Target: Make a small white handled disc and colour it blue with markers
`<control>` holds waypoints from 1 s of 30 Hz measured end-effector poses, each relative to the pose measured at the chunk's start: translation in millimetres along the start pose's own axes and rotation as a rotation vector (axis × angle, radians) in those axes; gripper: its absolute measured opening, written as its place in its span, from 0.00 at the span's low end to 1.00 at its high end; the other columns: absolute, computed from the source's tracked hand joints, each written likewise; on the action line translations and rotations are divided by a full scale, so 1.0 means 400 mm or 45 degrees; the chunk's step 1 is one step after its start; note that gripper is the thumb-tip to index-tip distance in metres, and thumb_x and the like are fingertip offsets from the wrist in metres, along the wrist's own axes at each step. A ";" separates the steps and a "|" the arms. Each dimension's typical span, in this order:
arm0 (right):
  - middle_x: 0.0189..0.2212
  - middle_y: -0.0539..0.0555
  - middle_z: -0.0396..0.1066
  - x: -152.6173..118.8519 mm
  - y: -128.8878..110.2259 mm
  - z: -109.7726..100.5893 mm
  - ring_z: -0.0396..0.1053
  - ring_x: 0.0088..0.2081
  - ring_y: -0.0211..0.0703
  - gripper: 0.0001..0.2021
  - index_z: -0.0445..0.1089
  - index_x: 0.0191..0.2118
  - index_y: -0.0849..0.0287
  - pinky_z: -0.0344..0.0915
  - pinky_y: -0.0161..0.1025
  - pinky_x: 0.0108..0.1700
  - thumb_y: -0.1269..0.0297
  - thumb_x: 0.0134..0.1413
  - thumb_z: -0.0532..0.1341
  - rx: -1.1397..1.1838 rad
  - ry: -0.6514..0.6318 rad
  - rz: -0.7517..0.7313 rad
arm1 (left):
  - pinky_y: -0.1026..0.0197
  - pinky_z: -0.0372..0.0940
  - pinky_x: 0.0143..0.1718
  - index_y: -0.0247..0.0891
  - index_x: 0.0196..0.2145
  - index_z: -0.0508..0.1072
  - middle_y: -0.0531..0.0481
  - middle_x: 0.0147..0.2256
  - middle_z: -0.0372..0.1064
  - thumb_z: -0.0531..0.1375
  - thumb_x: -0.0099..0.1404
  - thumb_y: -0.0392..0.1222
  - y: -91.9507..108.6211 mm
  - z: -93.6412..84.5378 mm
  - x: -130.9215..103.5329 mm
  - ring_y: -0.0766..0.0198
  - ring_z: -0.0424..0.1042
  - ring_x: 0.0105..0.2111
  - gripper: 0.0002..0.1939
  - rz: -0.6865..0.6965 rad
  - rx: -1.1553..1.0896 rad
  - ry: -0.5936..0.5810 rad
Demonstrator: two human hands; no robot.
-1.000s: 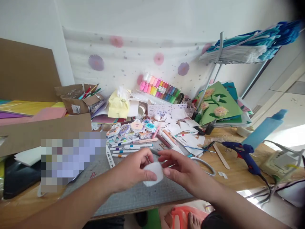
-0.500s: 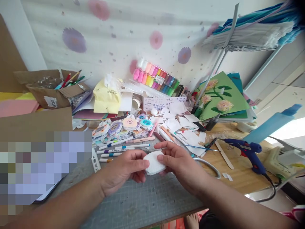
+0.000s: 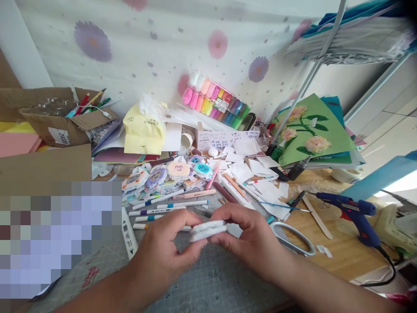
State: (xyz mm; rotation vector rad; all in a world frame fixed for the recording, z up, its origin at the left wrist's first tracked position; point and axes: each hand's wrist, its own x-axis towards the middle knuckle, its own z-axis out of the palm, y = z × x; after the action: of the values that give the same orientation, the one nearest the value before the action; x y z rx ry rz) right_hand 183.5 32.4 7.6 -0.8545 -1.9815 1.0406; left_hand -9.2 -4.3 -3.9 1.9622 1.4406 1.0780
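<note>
Between my hands is a white, soft-looking pad (image 3: 208, 230), seen edge-on as two layers lying one on the other. My left hand (image 3: 169, 243) grips its left end, thumb below and fingers above. At the right end my right hand (image 3: 246, 237) pinches it the same way. The pad is held over a grey cutting mat (image 3: 202, 282). Several markers (image 3: 163, 211) lie just beyond my left hand, and the handle of a pair of scissors (image 3: 293, 237) shows beside my right hand.
Small decorated pieces (image 3: 178, 168) and white paper scraps (image 3: 241, 171) are heaped behind. A blue glue gun (image 3: 355, 213) stands at right near a wooden stick (image 3: 317, 217). A cardboard box (image 3: 58, 126) sits at left; a clay set (image 3: 218, 102) leans against the curtain.
The pad has been turned from showing its flat face to showing its layered edge. Both hands have shifted their grip around it, and the camera view has moved slightly.
</note>
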 end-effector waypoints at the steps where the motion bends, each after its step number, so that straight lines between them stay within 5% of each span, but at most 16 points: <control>1: 0.28 0.52 0.73 -0.001 -0.004 0.000 0.68 0.31 0.39 0.05 0.73 0.33 0.61 0.63 0.34 0.35 0.65 0.51 0.66 -0.007 0.003 -0.021 | 0.64 0.64 0.32 0.44 0.32 0.72 0.56 0.31 0.75 0.60 0.57 0.40 -0.002 0.001 -0.002 0.63 0.74 0.31 0.03 0.032 0.014 0.022; 12: 0.28 0.52 0.75 -0.010 -0.009 0.011 0.70 0.31 0.40 0.03 0.74 0.33 0.60 0.65 0.33 0.34 0.67 0.51 0.66 -0.017 0.065 -0.007 | 0.63 0.65 0.34 0.43 0.34 0.70 0.53 0.33 0.74 0.60 0.57 0.40 0.002 -0.001 -0.005 0.60 0.73 0.33 0.06 0.004 0.007 -0.017; 18: 0.36 0.55 0.74 -0.017 0.008 0.008 0.72 0.39 0.44 0.10 0.72 0.40 0.57 0.67 0.37 0.42 0.68 0.49 0.67 -0.075 0.139 -0.197 | 0.59 0.66 0.42 0.42 0.34 0.70 0.50 0.35 0.74 0.58 0.60 0.37 -0.001 -0.002 0.000 0.58 0.72 0.38 0.04 0.121 -0.063 -0.050; 22: 0.34 0.55 0.73 -0.026 0.016 0.005 0.71 0.38 0.44 0.05 0.74 0.37 0.57 0.68 0.38 0.42 0.68 0.52 0.65 -0.102 0.115 -0.268 | 0.59 0.65 0.44 0.43 0.35 0.71 0.49 0.38 0.74 0.59 0.58 0.35 -0.007 0.003 -0.006 0.58 0.72 0.41 0.07 0.125 -0.113 -0.042; 30: 0.35 0.57 0.74 -0.049 -0.002 -0.042 0.73 0.38 0.45 0.12 0.74 0.42 0.58 0.69 0.38 0.41 0.60 0.53 0.66 -0.055 0.006 -0.274 | 0.61 0.64 0.37 0.42 0.34 0.70 0.53 0.34 0.73 0.59 0.56 0.34 -0.003 0.006 -0.013 0.62 0.72 0.34 0.07 0.137 -0.178 -0.238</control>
State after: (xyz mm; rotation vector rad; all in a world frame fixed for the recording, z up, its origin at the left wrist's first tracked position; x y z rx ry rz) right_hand 207.3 22.8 9.3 -0.6485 -2.0466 0.8745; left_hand -8.4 -8.6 -7.8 1.9999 1.1432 0.9826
